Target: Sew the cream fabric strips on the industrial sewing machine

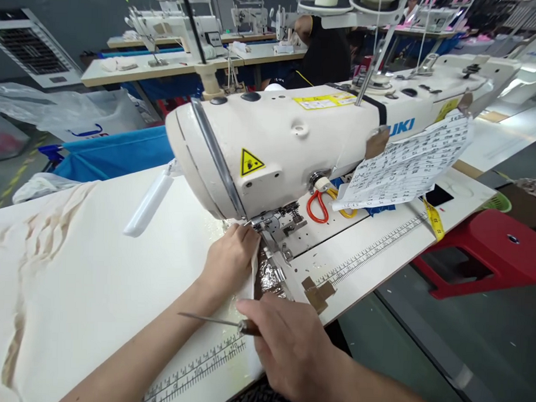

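My left hand (231, 255) is closed at the foot of a white sewing machine (274, 148), its fingertips bent over the edge of a pale cloth (253, 277) beside the presser foot (271, 224). Part of that cloth is hidden under the hand and forearm. Nearer to me, my right hand (296, 345) is wrapped round the wooden handle of an awl (209, 319). Its thin metal spike points left, across my left forearm. A strip of clear tape (269, 274) over a brown surface lies between the two hands and the machine's metal guide.
Red-handled scissors (317, 207) lie behind the needle area. A handwritten sheet (405, 162) hangs from the machine. Cream fabric (42, 234) covers the table's left side. A yellow tape measure (433, 219) hangs by a red stool (499, 250). A person in black (328, 53) sits farther back.
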### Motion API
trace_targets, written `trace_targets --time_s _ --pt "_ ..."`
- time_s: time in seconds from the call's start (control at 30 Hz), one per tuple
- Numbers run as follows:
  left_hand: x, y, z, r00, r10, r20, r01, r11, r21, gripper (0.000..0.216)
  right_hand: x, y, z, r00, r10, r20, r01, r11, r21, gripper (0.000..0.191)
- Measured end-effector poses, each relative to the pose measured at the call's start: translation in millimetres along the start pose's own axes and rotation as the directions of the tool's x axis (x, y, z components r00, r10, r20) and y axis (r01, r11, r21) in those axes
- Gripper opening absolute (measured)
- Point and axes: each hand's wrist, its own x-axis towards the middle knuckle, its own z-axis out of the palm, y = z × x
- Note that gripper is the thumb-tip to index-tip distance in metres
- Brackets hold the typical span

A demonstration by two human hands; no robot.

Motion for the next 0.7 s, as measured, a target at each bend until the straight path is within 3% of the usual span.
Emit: trace_targets --time_s 0.1,0.2,0.37,0.7 --pt "-1 -11 7 0.99 -0.12 -0.077 0.096 0.96 -0.261 0.027 -9 11 -5 0.977 0.212 0.006 -0.212 0.977 -0.031 0.027" --pt "-2 -20 11 0.983 -0.182 -0.028 0.149 0.878 -0.455 0.027 -11 27 -8 0.937 0.345 -0.045 -0.348 0.923 -0.166 0.031" --pt "-1 -23 8 0.956 -0.286 0.066 0.274 0.793 -0.544 0.027 0 42 -3 0.934 0.356 -0.031 -0.345 0.876 -0.338 0.032" --pt "2 -23 8 0.936 -0.334 0.116 0.338 0.754 -0.563 0.034 7 46 4 0.94 0.334 -0.066 -0.334 0.871 -0.36 0.028"
